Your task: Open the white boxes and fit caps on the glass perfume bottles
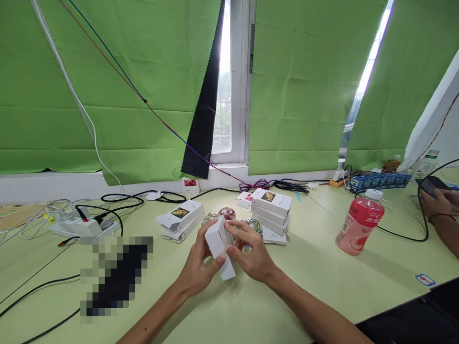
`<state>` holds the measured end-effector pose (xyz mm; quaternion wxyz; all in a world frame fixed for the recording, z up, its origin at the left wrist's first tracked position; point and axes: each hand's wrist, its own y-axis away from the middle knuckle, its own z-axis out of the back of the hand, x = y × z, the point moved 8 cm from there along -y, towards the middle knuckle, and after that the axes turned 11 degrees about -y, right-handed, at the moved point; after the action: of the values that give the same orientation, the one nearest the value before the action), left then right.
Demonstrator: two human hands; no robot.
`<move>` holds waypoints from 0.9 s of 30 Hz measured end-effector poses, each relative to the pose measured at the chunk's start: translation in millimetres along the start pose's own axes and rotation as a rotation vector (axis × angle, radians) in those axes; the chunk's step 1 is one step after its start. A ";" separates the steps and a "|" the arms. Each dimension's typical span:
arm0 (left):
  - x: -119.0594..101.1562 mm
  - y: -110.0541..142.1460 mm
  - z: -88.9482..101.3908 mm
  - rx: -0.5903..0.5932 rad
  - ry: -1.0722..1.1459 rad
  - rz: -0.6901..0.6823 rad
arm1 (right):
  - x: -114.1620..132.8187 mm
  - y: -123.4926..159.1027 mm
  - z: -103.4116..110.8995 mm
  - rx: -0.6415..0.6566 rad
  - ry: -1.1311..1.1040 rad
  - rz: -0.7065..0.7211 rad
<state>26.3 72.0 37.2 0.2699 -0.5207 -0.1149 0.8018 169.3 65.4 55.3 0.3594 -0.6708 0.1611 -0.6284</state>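
"Where was the white box (216, 241)?"

"Tilted between both hands, over the near middle of the table (304, 291). The left hand (201, 267) pressed its thumb to the near side; its other fingers went round the back, mostly hidden. The right hand (253, 251) pinched the box's right edge with thumb and forefinger, the remaining fingers slightly apart."

"What hemmed them in?"

"Shiny ornaments (227, 212) just beyond the box, partly covered by the hands. Flat cartons (184, 215) lay near on the left, and a taller stack (269, 210) rose near on the right, its edges uneven."

"And the wider margins?"

"Tabletop ran from the right forearm across to the pink bottle (359, 224), which stood well apart. A black surface (416, 320) cut across the lower right corner. Outside the left forearm lay a pixelated dark thing (120, 277), with a white power strip (81, 224) beyond it."

"The surface itself?"

"Pale yellow-green, crossed by thin seams, with black cables (292, 185) coiled towards its far edge."

"And the room?"

"Green blinds (297, 95) hung along the far wall, a bright window (223, 105) showing between them. At far right, a co-worker's hand (437, 203) held something dark."
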 end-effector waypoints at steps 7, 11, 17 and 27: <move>-3.5 -1.5 2.2 -0.014 -0.042 0.065 | 1.7 -0.2 -0.1 0.013 0.020 -0.008; -5.0 -2.1 2.0 -0.013 -0.044 0.073 | 1.6 -1.6 0.7 0.007 0.004 -0.023; -5.6 -2.7 0.5 0.013 -0.023 0.069 | -2.2 -2.1 2.7 -0.012 -0.040 -0.056; -7.3 -4.7 0.6 0.042 -0.009 0.070 | -3.7 -1.4 2.8 -0.024 -0.057 -0.086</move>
<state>29.5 72.0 45.2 0.2521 -0.5148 -0.0810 0.8154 171.1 69.6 53.7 0.3285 -0.6991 0.1293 -0.6218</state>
